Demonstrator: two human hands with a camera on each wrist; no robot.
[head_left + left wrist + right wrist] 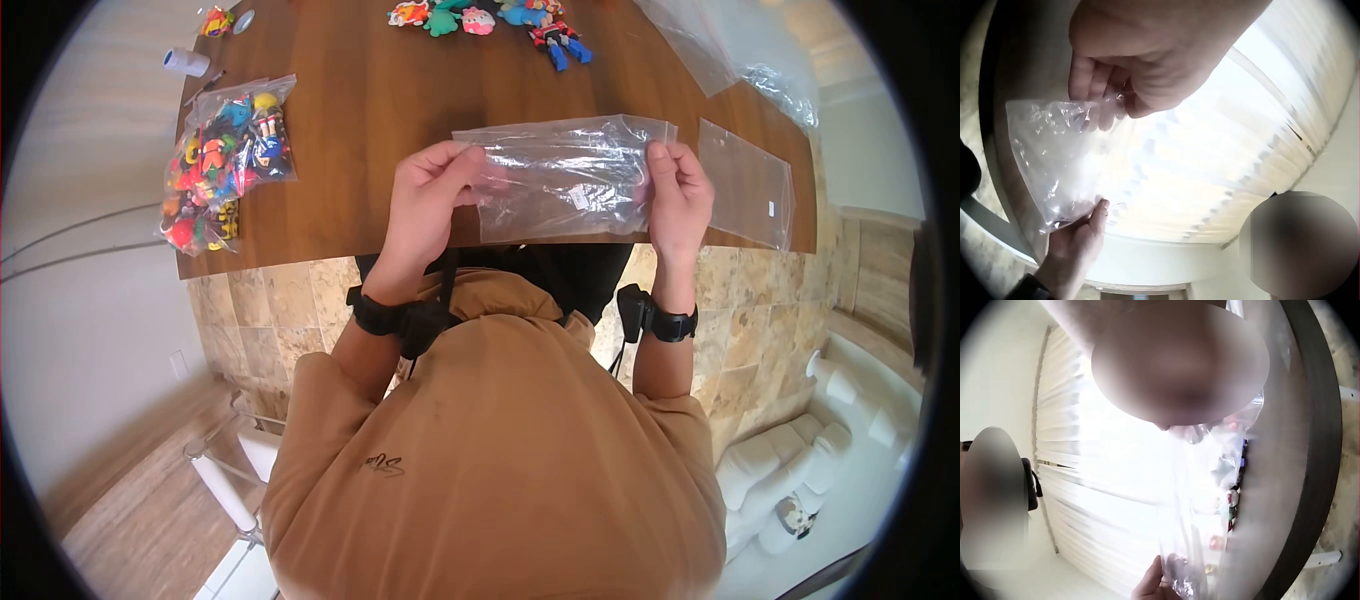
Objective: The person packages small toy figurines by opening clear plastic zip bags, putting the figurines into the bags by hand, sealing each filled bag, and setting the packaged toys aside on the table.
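Stretched between both hands is a clear plastic bag (560,180), held by its two sides just over the front of the table, with a small white label on it. My left hand (430,195) pinches the left side between thumb and fingers. On the opposite side, my right hand (682,200) pinches the bag near its upper corner, thumb on top. Seen from the left wrist, the bag (1054,156) is see-through and wrinkled, with nothing visible inside. In the right wrist view a blurred patch covers much of the right hand.
At the table's left lies a clear bag full of colourful toy figures (215,165). Several loose figures (480,20) lie at the far side. Another flat clear bag (750,185) with a label is at the right, below more plastic (690,40). A white roll (187,62) stands at far left.
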